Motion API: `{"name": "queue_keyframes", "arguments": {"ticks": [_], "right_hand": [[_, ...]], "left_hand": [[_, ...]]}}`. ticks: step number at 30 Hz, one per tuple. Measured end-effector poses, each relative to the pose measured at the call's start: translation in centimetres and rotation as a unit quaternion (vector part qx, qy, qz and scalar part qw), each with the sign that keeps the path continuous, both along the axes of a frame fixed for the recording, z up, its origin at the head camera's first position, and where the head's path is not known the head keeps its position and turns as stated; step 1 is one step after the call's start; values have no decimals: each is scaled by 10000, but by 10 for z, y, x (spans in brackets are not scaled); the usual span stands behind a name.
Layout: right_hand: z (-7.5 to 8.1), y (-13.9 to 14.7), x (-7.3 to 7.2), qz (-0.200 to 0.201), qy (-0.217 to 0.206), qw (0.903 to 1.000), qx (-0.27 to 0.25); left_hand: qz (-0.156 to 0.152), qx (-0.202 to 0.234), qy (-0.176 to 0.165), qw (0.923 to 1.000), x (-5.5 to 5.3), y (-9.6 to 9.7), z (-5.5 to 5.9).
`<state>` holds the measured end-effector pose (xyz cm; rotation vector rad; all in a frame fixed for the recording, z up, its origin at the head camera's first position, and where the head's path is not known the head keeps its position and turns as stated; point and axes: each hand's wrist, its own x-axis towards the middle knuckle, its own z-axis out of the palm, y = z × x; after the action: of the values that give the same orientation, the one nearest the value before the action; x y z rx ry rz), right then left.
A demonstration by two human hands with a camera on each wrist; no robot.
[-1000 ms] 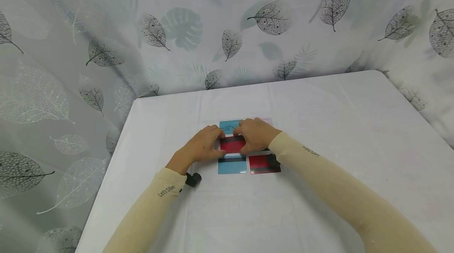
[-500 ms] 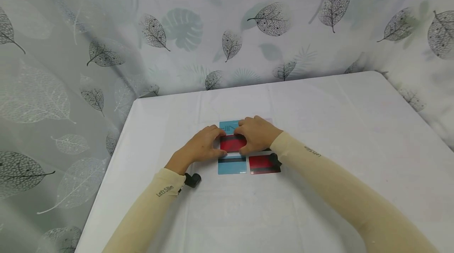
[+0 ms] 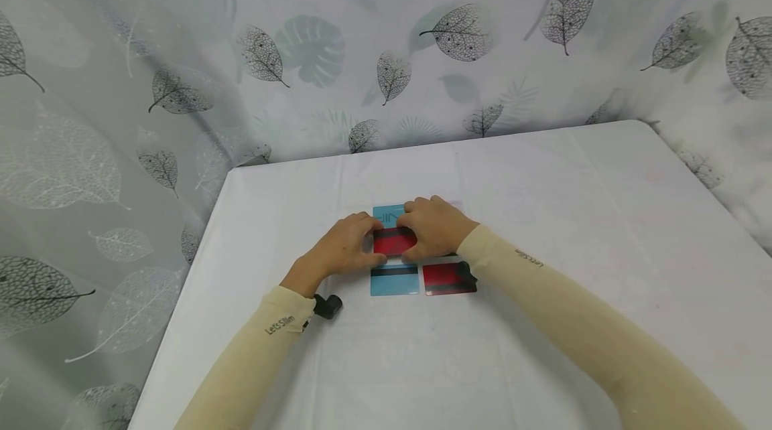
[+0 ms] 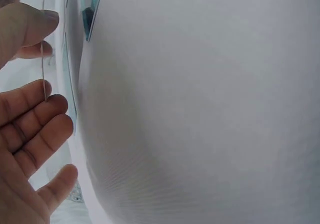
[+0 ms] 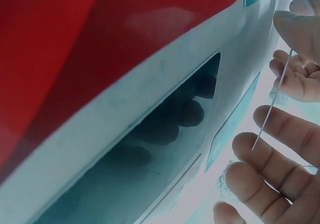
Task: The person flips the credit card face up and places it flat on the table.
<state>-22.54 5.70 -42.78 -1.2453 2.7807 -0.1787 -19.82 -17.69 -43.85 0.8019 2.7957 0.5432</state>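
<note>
In the head view, a red card with a dark stripe (image 3: 393,241) is held between both hands. My left hand (image 3: 338,246) pinches its left end between thumb and fingers, and my right hand (image 3: 439,229) pinches the right end the same way. Both wrist views show the card edge-on as a thin line, off the tabletop. A blue card with lettering (image 3: 386,214) lies just beyond it, partly covered by the right hand. On the near side lie a blue card with a dark stripe (image 3: 395,280) and another red card (image 3: 441,276).
Beneath the right hand lies a glossy dark teal card (image 5: 165,129), mostly hidden in the head view. A pale pink card (image 3: 457,204) shows behind that hand. The white-covered table (image 3: 386,363) meets a leaf-patterned curtain (image 3: 338,108) at the back and sides.
The held red card has shifted slightly upward in the head view, with both hands keeping their grip. The other visible cards stay where they were.
</note>
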Motion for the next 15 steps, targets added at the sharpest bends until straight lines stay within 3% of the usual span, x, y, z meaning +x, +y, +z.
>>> {"name": "queue_keyframes", "arguments": {"ticks": [15], "right_hand": [[0, -2, 2, -10, 183, 9993, -338]], "left_hand": [[-144, 201, 276, 9993, 0, -2, 2]]}}
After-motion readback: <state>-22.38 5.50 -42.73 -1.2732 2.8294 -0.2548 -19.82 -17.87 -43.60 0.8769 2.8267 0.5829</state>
